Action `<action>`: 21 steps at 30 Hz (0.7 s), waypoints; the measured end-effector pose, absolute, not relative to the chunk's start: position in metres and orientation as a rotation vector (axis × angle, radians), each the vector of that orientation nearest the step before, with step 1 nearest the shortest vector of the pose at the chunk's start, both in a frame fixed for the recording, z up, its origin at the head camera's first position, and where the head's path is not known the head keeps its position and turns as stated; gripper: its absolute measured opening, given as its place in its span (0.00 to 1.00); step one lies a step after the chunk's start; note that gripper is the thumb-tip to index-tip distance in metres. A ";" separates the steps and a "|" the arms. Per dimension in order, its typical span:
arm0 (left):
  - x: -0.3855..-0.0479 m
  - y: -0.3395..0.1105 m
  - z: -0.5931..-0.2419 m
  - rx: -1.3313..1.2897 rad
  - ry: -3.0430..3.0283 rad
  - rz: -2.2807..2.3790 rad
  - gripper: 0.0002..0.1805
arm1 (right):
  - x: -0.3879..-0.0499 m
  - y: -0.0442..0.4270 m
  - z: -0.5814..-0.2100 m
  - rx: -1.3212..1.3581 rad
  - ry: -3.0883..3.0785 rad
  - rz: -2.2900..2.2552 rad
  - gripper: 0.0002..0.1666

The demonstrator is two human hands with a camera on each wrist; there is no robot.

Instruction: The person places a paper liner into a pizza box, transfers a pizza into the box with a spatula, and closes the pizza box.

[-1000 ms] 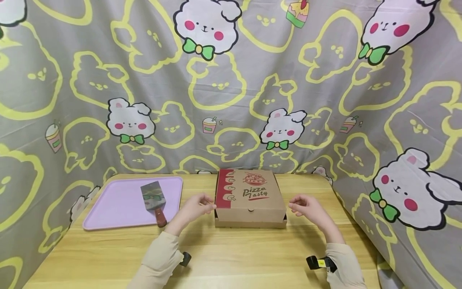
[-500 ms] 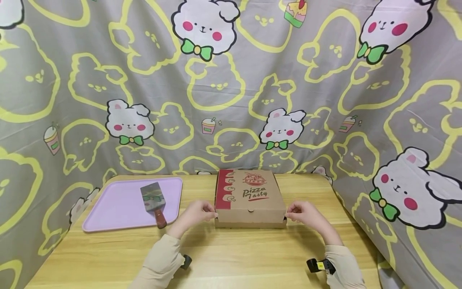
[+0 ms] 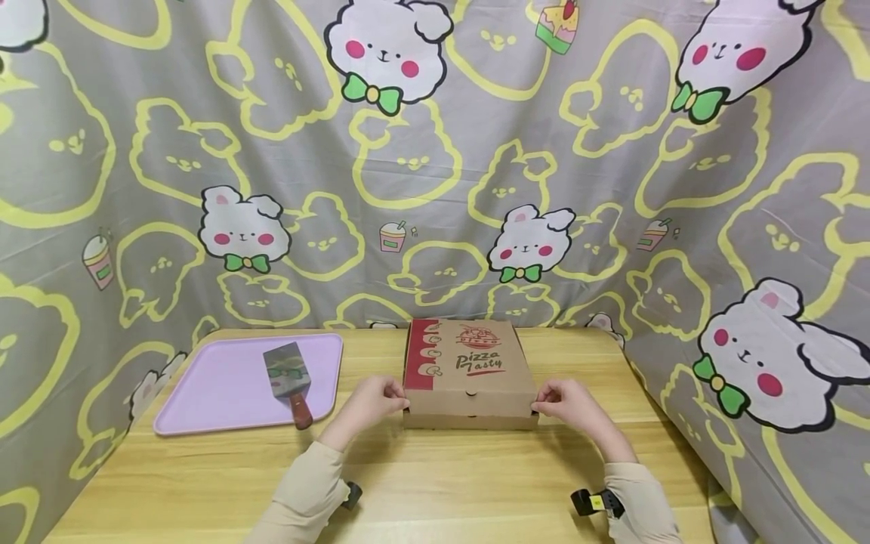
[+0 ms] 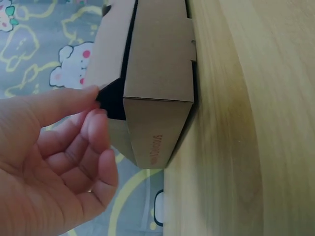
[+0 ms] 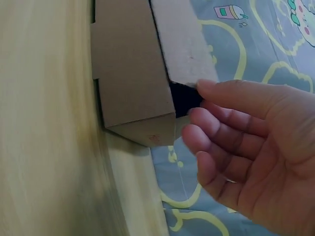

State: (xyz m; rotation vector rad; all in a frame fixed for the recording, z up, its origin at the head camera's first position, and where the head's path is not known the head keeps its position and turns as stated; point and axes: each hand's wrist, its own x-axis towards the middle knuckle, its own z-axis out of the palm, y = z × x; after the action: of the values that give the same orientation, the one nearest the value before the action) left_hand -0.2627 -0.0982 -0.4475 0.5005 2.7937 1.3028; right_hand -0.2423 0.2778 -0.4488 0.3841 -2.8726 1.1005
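A brown cardboard pizza box [image 3: 479, 370] with red and dark print lies on the table, its lid over the base. At the lid's front left corner, my left hand [image 3: 374, 400] pinches the edge between thumb and fingers. My right hand [image 3: 566, 402] does likewise at the front right corner. The left wrist view shows the thumb [image 4: 74, 101] on the lid corner, beside a dark gap above the base [image 4: 160, 54]. A similar dark gap appears by the right thumb [image 5: 236, 93] in the right wrist view. The box's inside is hidden.
A pale purple tray [image 3: 211, 393] lies on the left of the wooden table [image 3: 435, 483]. On it rests a metal spatula [image 3: 287, 370], its brown handle overhanging the tray's front rim. A patterned curtain [image 3: 435, 174] stands close behind the box and along both sides.
Both hands have come inward and slightly down to the lid's front corners and now pinch them. The lid's front edge sits slightly higher, uncovering a notch in the base. Tray and spatula stay put.
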 end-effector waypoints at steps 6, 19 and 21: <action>-0.266 -0.096 -0.453 0.527 2.861 1.309 0.07 | -0.243 0.275 -0.452 0.381 -2.821 0.978 0.09; -0.266 -0.095 -0.458 0.592 2.959 1.232 0.11 | -0.245 0.274 -0.457 0.447 -2.821 0.842 0.12; -0.266 -0.096 -0.458 0.597 2.944 1.233 0.10 | -0.246 0.275 -0.457 0.469 -2.824 0.843 0.12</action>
State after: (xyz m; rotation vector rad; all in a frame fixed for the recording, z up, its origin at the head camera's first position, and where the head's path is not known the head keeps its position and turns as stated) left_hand -0.2659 -0.0958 -0.4576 0.5973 2.9436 1.2328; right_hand -0.2457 0.2747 -0.4573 0.4695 -2.8244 0.8427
